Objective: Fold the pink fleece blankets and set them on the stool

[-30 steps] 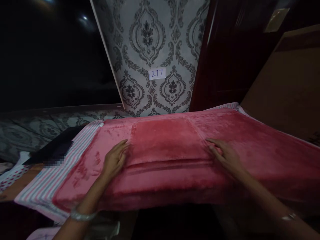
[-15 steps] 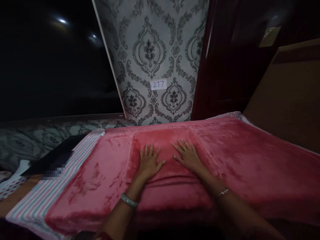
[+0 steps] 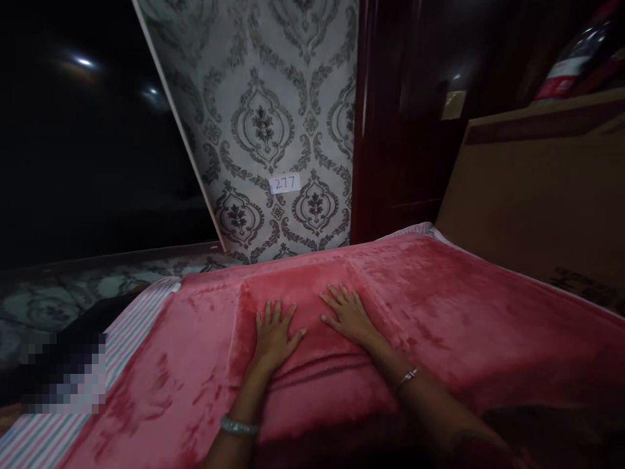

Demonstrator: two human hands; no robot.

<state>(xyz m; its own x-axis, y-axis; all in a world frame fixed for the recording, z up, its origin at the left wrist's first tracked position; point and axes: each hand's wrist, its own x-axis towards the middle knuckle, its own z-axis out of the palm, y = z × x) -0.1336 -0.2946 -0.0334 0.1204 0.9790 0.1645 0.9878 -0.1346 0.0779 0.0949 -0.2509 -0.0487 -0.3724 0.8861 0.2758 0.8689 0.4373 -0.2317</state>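
A folded pink plush bundle (image 3: 293,280), perhaps clothing or a small blanket, lies in a neat rectangle on a larger pink plush blanket (image 3: 439,306). My left hand (image 3: 274,335) rests flat on the bundle's left part, fingers spread, with a pale bangle on the wrist. Flat on its right part lies my right hand (image 3: 349,316), fingers also apart, a thin bracelet further down the arm. Neither hand grips anything. A fold line runs along the bundle's near edge, just below both palms.
Striped cloth (image 3: 131,326) shows at the left edge under the blanket. A dark screen (image 3: 97,143) stands back left, before patterned wallpaper with a "277" label (image 3: 285,183). On the right are a cardboard box (image 3: 537,189), a bottle (image 3: 566,71) and a dark red door (image 3: 400,130).
The camera view has turned to the right, bringing the bottle into sight. Both hands stay spread on the folded bundle in nearly the same places.
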